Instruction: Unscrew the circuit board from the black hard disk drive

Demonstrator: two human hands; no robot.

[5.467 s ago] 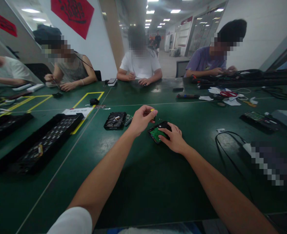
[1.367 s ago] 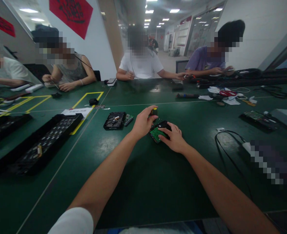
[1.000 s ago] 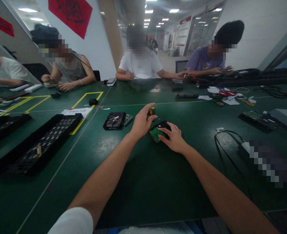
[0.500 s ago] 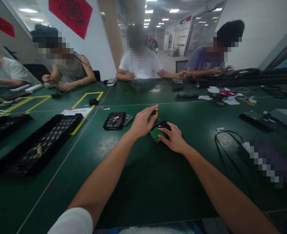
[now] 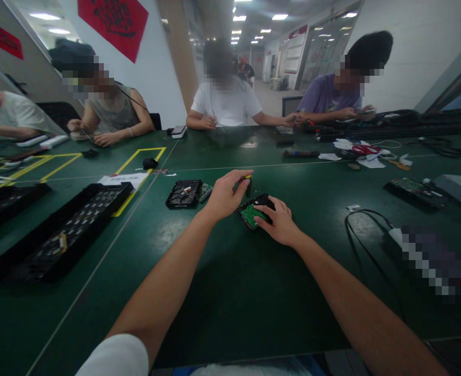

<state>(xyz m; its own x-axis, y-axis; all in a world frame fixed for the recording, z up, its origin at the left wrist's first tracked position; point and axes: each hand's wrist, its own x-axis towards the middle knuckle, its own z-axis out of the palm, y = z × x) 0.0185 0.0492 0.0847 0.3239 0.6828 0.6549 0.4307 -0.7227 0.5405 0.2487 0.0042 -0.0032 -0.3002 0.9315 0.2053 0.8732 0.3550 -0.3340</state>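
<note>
A hard drive [image 5: 249, 216] with a green circuit board facing up lies tilted on the green table. My right hand [image 5: 279, 222] grips it from the right, thumb across the board and fingers over the black far edge. Just beyond its left corner, my left hand [image 5: 228, 193] pinches a yellow-and-black screwdriver [image 5: 248, 189] between thumb and fingers. The tool's handle is partly covered and its tip cannot be made out. Left of my left hand sit a second black drive [image 5: 183, 194] and a loose circuit board [image 5: 205, 192].
Long black trays [image 5: 93, 219] stand on the left. To the right are a cable [image 5: 366, 245], another board-bearing unit [image 5: 414, 192] and a grey box [image 5: 460, 189]. Cloths and wires [image 5: 366, 151] lie farther back. Several people sit across the table.
My left hand has shifted slightly left, and the screwdriver has turned more upright in its fingers. My right hand stays on the hard drive, which has barely moved.
</note>
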